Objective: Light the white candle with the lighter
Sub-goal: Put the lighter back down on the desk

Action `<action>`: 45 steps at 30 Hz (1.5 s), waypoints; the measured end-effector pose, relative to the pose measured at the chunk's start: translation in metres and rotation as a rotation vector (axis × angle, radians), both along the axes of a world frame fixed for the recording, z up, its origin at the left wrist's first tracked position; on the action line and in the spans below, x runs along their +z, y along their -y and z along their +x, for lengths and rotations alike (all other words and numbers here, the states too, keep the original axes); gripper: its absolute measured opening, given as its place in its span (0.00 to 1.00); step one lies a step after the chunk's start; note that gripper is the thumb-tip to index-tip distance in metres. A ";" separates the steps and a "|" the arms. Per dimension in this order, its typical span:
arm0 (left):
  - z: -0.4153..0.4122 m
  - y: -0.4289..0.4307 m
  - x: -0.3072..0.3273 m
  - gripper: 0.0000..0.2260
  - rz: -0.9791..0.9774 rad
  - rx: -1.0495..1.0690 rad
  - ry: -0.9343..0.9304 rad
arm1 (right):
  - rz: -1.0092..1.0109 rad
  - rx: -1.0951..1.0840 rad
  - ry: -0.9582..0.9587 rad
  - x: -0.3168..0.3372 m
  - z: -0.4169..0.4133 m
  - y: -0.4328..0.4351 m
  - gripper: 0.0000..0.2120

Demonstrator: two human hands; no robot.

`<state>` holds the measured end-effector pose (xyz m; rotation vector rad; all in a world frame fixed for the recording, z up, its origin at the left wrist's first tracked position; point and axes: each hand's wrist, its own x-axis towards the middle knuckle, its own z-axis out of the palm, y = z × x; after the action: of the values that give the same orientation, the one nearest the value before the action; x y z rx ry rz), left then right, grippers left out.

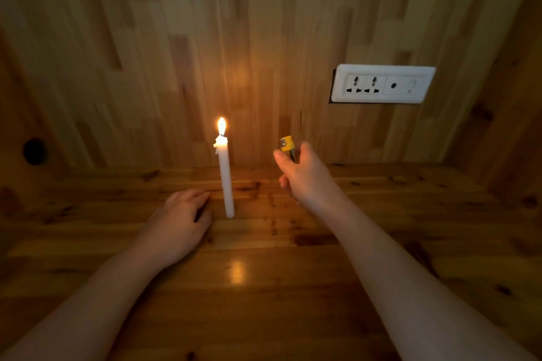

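Observation:
A tall white candle stands upright on the wooden table, and a flame burns at its wick. My right hand is raised to the right of the candle, apart from it, and grips a yellow lighter whose metal top shows no flame. My left hand rests palm down on the table just left of the candle's base, fingers loosely curled, holding nothing.
A wooden wall rises right behind the candle. A white socket panel is set in that wall at the upper right. A dark round hole sits in the wall at far left.

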<state>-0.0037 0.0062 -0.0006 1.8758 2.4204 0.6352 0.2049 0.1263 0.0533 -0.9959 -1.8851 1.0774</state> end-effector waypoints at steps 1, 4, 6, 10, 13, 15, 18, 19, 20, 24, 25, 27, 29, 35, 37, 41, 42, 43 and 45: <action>0.000 0.000 0.000 0.24 -0.001 0.001 0.003 | 0.028 -0.020 0.010 -0.001 0.003 -0.002 0.11; 0.000 0.000 0.001 0.24 -0.006 0.005 0.006 | 0.071 -0.069 0.020 -0.005 0.014 -0.010 0.11; 0.000 0.000 0.001 0.24 -0.012 0.010 0.008 | 0.090 -0.110 0.034 -0.007 0.024 -0.015 0.10; 0.001 0.000 0.001 0.23 -0.010 0.012 0.013 | 0.110 -0.215 0.069 -0.012 0.045 -0.025 0.08; 0.002 0.001 0.001 0.24 -0.009 0.008 0.014 | 0.133 -0.305 0.069 -0.019 0.057 -0.032 0.08; 0.002 0.001 0.002 0.24 -0.018 0.011 0.015 | 0.142 -0.347 0.090 -0.024 0.063 -0.035 0.09; 0.002 0.001 0.002 0.23 -0.008 0.009 0.008 | 0.165 -0.416 0.137 -0.029 0.071 -0.039 0.14; 0.003 0.001 0.002 0.23 -0.005 0.009 0.007 | 0.168 -0.432 0.149 -0.030 0.074 -0.041 0.15; 0.003 0.001 0.002 0.23 -0.005 0.010 0.007 | 0.165 -0.443 0.154 -0.031 0.077 -0.043 0.15; 0.003 0.001 0.002 0.24 -0.016 0.019 0.000 | 0.171 -0.496 0.173 -0.031 0.085 -0.045 0.17; 0.003 0.001 0.002 0.24 -0.017 0.019 0.000 | 0.184 -0.509 0.182 -0.031 0.087 -0.044 0.19; 0.002 0.000 0.002 0.24 -0.019 0.019 -0.001 | 0.187 -0.530 0.176 -0.032 0.088 -0.043 0.23; 0.002 0.000 0.001 0.24 -0.018 0.017 -0.007 | 0.166 -0.532 0.143 -0.032 0.089 -0.041 0.26; 0.001 0.000 0.001 0.24 -0.014 0.015 -0.008 | 0.212 -0.636 0.168 -0.035 0.094 -0.041 0.21; 0.001 0.000 0.001 0.23 -0.014 0.016 -0.005 | 0.235 -0.664 0.212 -0.036 0.096 -0.042 0.19; 0.001 0.000 0.001 0.23 -0.006 0.019 -0.011 | 0.293 -0.704 0.304 -0.038 0.097 -0.041 0.17; 0.002 0.000 0.001 0.23 -0.007 0.021 -0.011 | 0.305 -0.713 0.327 -0.039 0.096 -0.041 0.17; 0.002 0.000 0.001 0.23 -0.008 0.021 -0.012 | 0.311 -0.716 0.349 -0.039 0.096 -0.041 0.16; 0.002 -0.001 0.001 0.23 -0.008 0.020 -0.014 | 0.300 -0.708 0.392 -0.041 0.095 -0.041 0.15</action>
<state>-0.0019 0.0068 0.0000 1.8625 2.4495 0.6142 0.2999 0.1678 0.0127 -1.5977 -1.6847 0.1889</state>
